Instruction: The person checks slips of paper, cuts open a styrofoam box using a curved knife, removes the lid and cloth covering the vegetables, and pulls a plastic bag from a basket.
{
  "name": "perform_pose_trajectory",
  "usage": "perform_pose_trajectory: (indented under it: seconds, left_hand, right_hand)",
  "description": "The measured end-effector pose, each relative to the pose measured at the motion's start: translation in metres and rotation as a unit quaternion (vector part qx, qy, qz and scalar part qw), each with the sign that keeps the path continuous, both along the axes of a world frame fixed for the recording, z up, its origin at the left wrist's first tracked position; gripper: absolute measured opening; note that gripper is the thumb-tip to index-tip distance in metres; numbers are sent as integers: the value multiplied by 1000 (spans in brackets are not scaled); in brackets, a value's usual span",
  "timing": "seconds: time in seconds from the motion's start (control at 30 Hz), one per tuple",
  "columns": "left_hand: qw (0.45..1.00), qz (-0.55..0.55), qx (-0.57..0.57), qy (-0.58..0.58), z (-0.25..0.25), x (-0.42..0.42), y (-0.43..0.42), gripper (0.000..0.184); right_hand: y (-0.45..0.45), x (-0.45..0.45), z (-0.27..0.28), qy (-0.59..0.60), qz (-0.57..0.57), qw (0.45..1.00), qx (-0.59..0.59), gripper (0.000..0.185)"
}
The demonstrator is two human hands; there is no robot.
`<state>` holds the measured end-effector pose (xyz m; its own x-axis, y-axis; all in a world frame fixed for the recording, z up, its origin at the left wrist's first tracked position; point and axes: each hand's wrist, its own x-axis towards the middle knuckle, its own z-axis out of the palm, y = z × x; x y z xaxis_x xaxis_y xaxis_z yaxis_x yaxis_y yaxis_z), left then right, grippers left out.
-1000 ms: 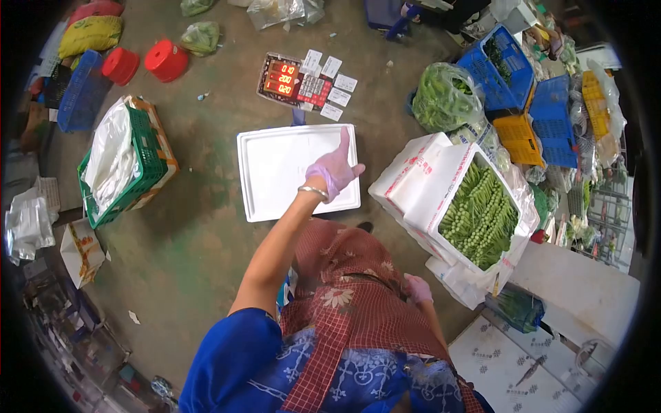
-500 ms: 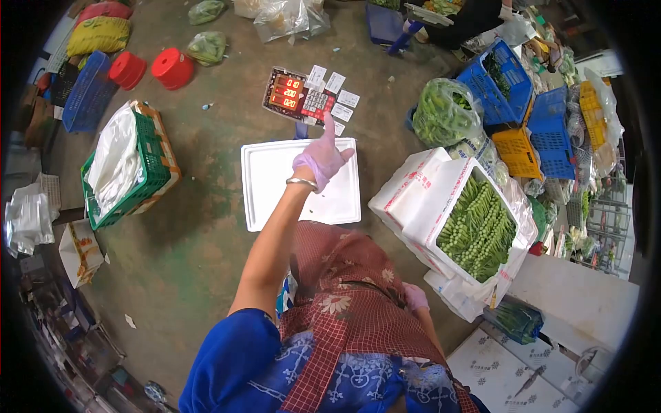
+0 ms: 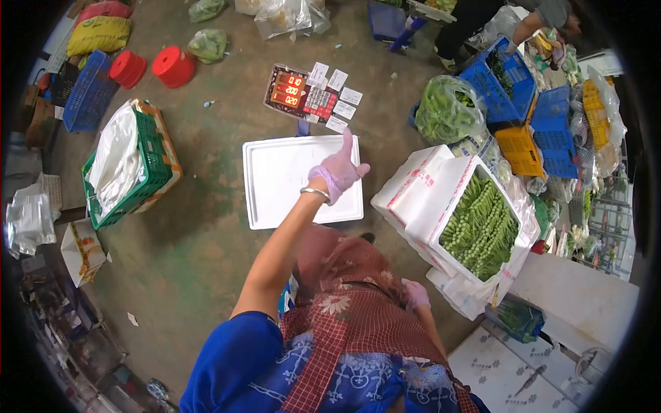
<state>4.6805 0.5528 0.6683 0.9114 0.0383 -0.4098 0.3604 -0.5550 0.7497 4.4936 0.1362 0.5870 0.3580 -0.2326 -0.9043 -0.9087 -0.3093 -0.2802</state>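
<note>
My left hand (image 3: pixel 339 171), in a thin pink glove, is over the right part of a white foam lid or tray (image 3: pixel 275 182). Its index finger and thumb are stretched apart, the other fingers look curled, and nothing is in it. Beyond the foam piece is a scale display with keypad (image 3: pixel 289 89), its red digits lit, with white labels (image 3: pixel 345 109) along its right side. My right hand (image 3: pixel 415 294), also gloved, is low beside the red checked apron (image 3: pixel 365 313); its fingers are too unclear to tell whether open or closed.
On the right stands a white foam box (image 3: pixel 441 237) of green vegetables (image 3: pixel 480 227), near a bagged leafy bundle (image 3: pixel 447 110) and blue crates (image 3: pixel 554 131). A green crate (image 3: pixel 155 155) with white plastic stands left. Red stools (image 3: pixel 173 67) are behind. Another person's arm (image 3: pixel 527 27) reaches in at upper right.
My left hand has drawn back from the keypad's lower edge and shifted right over the foam piece. The other person shows more at upper right. My right hand stays low.
</note>
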Motion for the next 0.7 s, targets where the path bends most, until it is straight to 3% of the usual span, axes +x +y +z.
perform_pose_trajectory:
  seconds: [0.1, 0.2, 0.27, 0.3, 0.37, 0.4, 0.43, 0.47, 0.5, 0.57, 0.67, 0.7]
  left_hand:
    - [999, -29, 13, 44, -20, -17, -18, 89]
    - [992, -67, 41, 98, -12, -46, -19, 88]
    - [989, -77, 57, 113, -10, -68, -15, 84]
    - [992, -60, 68, 91, -23, -84, -11, 80]
    - [994, -39, 86, 53, -41, -115, -4, 73]
    - [997, -28, 55, 49, -39, -127, -1, 72]
    - [997, -19, 44, 64, -48, -135, -1, 71]
    - [988, -15, 72, 133, -32, -135, -5, 70]
    - [987, -24, 81, 139, -46, -144, -3, 70]
    - [968, -120, 206, 80, -97, -176, -5, 70]
    - [890, -290, 344, 73, -60, -199, -33, 50]
    - [928, -231, 264, 121, -47, -207, -50, 50]
  right_hand:
    - [-30, -15, -38, -84, 159, 983, -23, 35]
    - [-9, -3, -11, -54, 193, 980, -5, 34]
    - [-16, 2, -24, -104, 321, 941, -18, 33]
    - [-22, 0, -31, -129, 377, 917, -27, 33]
    - [10, 21, 2, -185, 619, 762, -36, 33]
    - [14, 27, 11, -194, 646, 735, -65, 29]
    - [-13, 22, -19, -340, 630, 695, -66, 34]
    - [-6, 32, -8, -90, 346, 931, -77, 37]
    - [-2, 40, 7, -51, 227, 972, -8, 36]
    - [-5, 44, 2, -77, 47, 993, 72, 33]
    - [-9, 43, 30, -105, 187, 977, -9, 31]
    - [-12, 26, 18, -170, 69, 981, 64, 28]
